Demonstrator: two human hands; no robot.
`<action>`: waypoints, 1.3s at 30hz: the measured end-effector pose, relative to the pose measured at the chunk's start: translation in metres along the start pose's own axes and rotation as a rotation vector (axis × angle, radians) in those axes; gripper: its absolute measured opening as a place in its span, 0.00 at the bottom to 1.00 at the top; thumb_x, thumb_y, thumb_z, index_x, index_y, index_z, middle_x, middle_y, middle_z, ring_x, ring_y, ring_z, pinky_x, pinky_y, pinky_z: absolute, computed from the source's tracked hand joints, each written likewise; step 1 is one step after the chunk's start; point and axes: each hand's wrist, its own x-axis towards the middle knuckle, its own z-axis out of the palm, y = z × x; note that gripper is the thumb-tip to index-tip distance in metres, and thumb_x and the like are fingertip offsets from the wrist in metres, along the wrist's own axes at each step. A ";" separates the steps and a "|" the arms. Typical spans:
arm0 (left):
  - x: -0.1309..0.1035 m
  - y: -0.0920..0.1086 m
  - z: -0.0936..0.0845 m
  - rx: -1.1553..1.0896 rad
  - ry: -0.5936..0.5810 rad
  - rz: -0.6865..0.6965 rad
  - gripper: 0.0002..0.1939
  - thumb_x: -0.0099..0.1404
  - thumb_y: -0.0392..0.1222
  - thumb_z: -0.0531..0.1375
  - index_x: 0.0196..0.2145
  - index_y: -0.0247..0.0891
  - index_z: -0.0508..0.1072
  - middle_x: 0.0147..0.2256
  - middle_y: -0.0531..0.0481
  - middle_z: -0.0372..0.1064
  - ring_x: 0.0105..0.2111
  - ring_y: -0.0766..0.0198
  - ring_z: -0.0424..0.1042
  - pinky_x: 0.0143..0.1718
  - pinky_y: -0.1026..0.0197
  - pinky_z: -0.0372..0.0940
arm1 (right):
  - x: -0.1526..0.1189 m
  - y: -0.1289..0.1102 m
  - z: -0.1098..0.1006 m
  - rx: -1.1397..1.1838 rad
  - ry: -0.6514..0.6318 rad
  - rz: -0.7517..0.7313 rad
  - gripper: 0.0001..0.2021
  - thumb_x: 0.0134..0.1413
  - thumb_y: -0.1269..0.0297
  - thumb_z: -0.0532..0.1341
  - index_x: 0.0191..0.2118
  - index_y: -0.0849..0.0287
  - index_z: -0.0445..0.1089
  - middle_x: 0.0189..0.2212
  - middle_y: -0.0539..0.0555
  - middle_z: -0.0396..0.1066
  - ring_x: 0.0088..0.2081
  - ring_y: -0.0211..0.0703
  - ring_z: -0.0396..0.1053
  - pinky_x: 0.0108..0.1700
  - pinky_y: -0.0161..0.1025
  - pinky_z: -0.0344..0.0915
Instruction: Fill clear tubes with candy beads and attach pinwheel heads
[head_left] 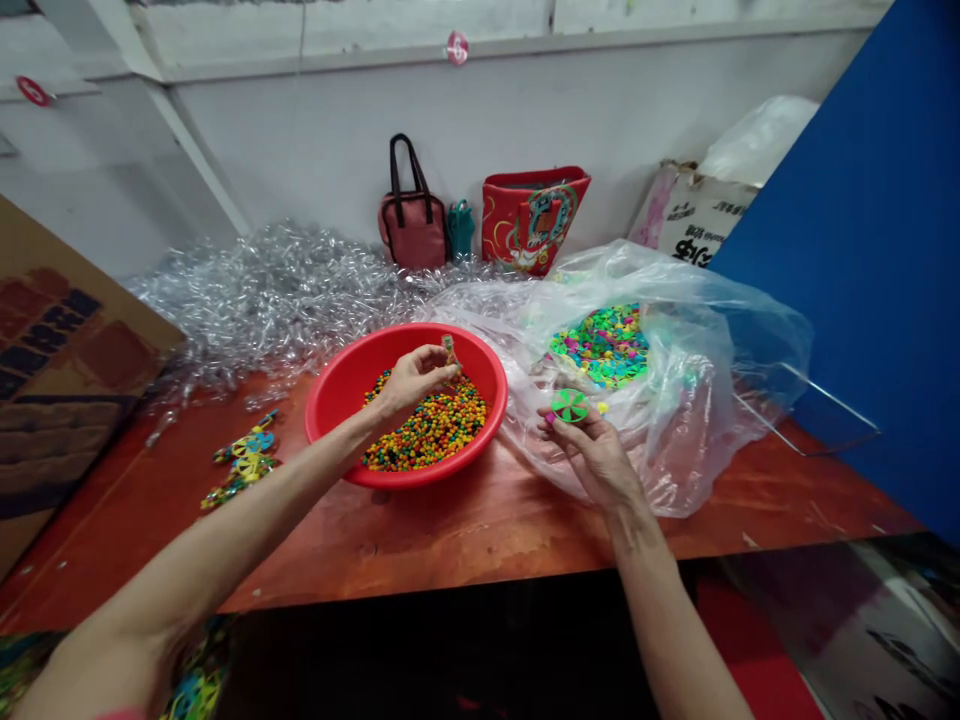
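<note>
Over a red basin (322, 410) of small coloured balls (431, 425), my left hand (412, 380) pinches a small clear plastic tube (448, 345). Something pale greenish shows inside the tube. To the right of the basin, my right hand (592, 455) grips a green spoked plastic wheel (570, 405) by its edge, with a bit of magenta plastic at the fingers. Just behind that hand lies an opened clear plastic bag (697, 400) holding many green, yellow, blue and magenta plastic pieces (607, 345).
A heap of clear plastic tubes (262, 285) covers the table's back left. Several assembled coloured pieces (247, 455) lie left of the basin. A maroon handbag (416, 225) and a red bag (532, 215) stand against the wall. A cardboard box (67, 370) is at left, a blue panel (862, 270) at right.
</note>
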 end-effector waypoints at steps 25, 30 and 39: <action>-0.158 -0.036 0.066 -0.520 -0.204 -0.171 0.20 0.64 0.50 0.75 0.46 0.33 0.81 0.38 0.45 0.79 0.27 0.68 0.75 0.27 0.65 0.69 | -0.044 -0.021 0.068 0.021 -0.324 0.093 0.21 0.46 0.45 0.80 0.41 0.51 0.80 0.31 0.49 0.82 0.36 0.44 0.80 0.42 0.40 0.75; -0.157 -0.045 0.072 -0.382 -0.113 -0.155 0.22 0.61 0.50 0.76 0.46 0.33 0.81 0.35 0.47 0.79 0.26 0.68 0.72 0.31 0.62 0.68 | -0.048 -0.017 0.060 -0.111 -0.295 0.016 0.19 0.52 0.46 0.77 0.43 0.52 0.78 0.34 0.49 0.81 0.39 0.45 0.80 0.46 0.42 0.77; -0.152 -0.066 0.085 -0.291 -0.178 -0.197 0.26 0.58 0.56 0.76 0.44 0.34 0.80 0.39 0.47 0.77 0.37 0.63 0.72 0.42 0.61 0.67 | -0.061 -0.005 0.047 -0.192 -0.274 -0.035 0.14 0.59 0.50 0.74 0.44 0.52 0.77 0.38 0.51 0.82 0.40 0.45 0.81 0.44 0.41 0.78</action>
